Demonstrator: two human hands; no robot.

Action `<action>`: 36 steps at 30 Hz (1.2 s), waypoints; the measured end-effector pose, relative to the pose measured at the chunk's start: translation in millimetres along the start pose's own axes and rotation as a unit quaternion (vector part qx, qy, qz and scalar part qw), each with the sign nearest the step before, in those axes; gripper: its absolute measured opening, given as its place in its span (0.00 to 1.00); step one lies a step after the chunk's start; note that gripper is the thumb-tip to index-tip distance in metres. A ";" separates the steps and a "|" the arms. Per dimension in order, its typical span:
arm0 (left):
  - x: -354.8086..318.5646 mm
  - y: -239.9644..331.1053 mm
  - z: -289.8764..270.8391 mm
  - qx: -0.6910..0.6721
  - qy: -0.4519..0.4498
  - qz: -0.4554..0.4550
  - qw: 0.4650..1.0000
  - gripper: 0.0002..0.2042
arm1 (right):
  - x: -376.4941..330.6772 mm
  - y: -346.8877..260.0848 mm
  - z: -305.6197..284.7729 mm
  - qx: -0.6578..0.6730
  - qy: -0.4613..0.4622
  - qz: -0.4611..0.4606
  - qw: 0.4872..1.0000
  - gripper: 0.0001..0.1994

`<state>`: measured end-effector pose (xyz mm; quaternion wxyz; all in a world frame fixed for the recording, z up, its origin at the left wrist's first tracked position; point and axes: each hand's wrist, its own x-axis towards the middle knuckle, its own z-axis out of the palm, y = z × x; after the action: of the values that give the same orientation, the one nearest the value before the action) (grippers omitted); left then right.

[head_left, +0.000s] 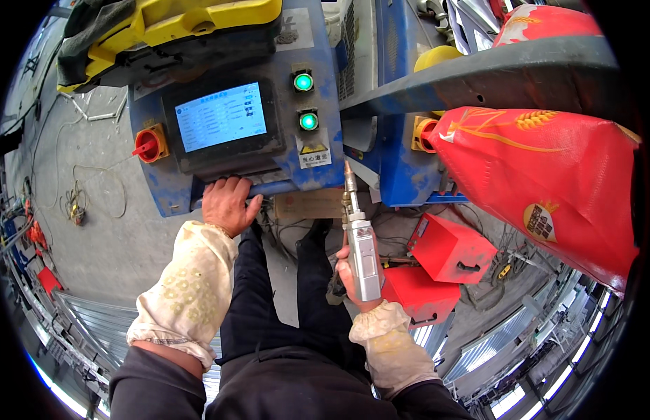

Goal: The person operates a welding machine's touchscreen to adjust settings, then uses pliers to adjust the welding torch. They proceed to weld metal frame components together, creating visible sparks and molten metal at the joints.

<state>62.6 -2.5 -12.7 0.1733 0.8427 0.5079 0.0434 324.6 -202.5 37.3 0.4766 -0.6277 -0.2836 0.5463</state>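
My left hand (pixel 228 205) has its fingers curled over the front handle (pixel 276 187) of a blue machine cabinet (pixel 157 183). In my right hand (pixel 347 274) is a silver handheld welding gun (pixel 367 255), its copper-coloured nozzle pointing away from me beside the cabinet's right edge. Most of the right fingers are hidden behind the gun's body. Above my left hand, the cabinet's lit touchscreen (pixel 221 117) sits between a red rotary switch (pixel 149 144) on a yellow plate and two glowing green buttons, the upper button (pixel 303 82) and the lower button (pixel 308 121).
A yellow-and-black case (pixel 185 31) rests atop the cabinet. At right, a large red bag (pixel 542 178) hangs by a dark curved bar (pixel 493 73). Two red boxes, one (pixel 451 248) behind the other (pixel 419 294), sit low beyond my right hand. Loose cable (pixel 76 210) lies on the left floor.
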 end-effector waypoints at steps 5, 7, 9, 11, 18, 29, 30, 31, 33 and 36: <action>3.0 3.6 -4.2 0.001 -0.006 -0.002 1.000 0.16 | 0.4 -12.7 -3.9 -0.014 0.029 0.021 0.999 0.30; 2.2 3.1 -3.3 0.002 -0.005 -0.003 1.000 0.16 | 2.5 -17.2 -1.0 0.004 0.033 0.039 0.999 0.30; 2.1 2.2 -3.6 0.006 -0.006 -0.007 1.000 0.16 | 3.0 -15.4 0.8 -0.017 0.022 0.025 0.999 0.32; 1.6 1.9 -2.9 0.003 -0.005 -0.007 1.000 0.16 | 4.6 -14.1 3.0 -0.003 0.011 0.021 1.000 0.33; 1.1 2.2 -4.4 -0.001 -0.004 -0.011 1.000 0.16 | 4.3 -2.8 9.1 0.009 0.005 0.014 1.000 0.33; 0.1 0.9 -5.6 -0.018 0.007 -0.012 1.000 0.16 | 1.4 6.5 9.0 -0.087 0.009 0.003 0.996 0.42; 0.1 1.0 -5.4 -0.019 0.006 -0.012 1.000 0.16 | 1.3 6.9 7.6 -0.097 0.002 -0.004 0.995 0.42; 0.1 0.9 -5.3 -0.020 0.005 -0.012 1.000 0.16 | 1.5 7.4 6.4 -0.106 -0.005 -0.011 0.994 0.42; 0.6 1.1 -6.1 -0.018 0.005 -0.010 1.000 0.16 | 1.1 10.3 4.8 -0.125 -0.002 -0.018 0.992 0.42; 0.7 0.5 -7.3 -0.012 0.004 -0.005 1.000 0.17 | 3.8 10.6 8.1 -0.110 0.006 -0.013 0.994 0.42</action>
<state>61.5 -0.2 -5.8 0.1813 0.8378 0.5124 0.0520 316.0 -201.0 26.5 0.4128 -0.6759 -0.3474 0.5020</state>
